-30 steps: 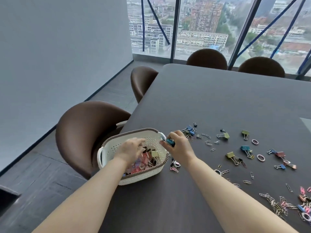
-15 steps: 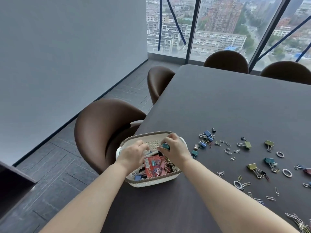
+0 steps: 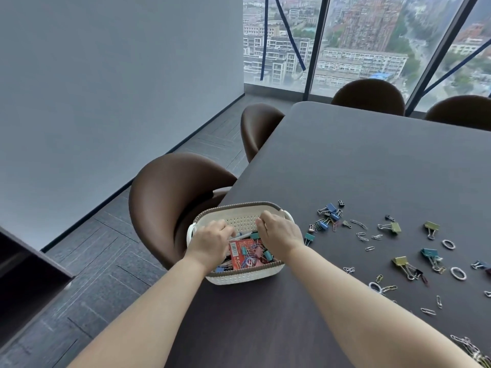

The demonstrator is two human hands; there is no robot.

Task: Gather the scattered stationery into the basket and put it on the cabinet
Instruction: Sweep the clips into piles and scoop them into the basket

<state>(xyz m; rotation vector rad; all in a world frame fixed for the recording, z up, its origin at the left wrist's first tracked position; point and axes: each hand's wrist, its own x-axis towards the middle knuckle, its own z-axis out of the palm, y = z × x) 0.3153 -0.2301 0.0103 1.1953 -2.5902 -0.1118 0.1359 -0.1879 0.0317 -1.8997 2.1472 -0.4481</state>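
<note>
Still mid-gathering: left hand (image 3: pixel 212 241) and right hand (image 3: pixel 279 232) both curled, palms down, over the basket (image 3: pixel 247 274) at the table's left edge (image 3: pixel 345 160), whether gripping anything impossible to tell. Already inside, a red packet (image 3: pixel 240 254) and clips. Well apart toward the right edge, scattered binder clips (image 3: pixel 329 211), paper clips (image 3: pixel 358 224) and rings (image 3: pixel 458 273). Next, probably, a reach right for more.

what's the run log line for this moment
both hands over white perforated plastic basket | left hand | right hand | binder clips remain on dark table
</note>
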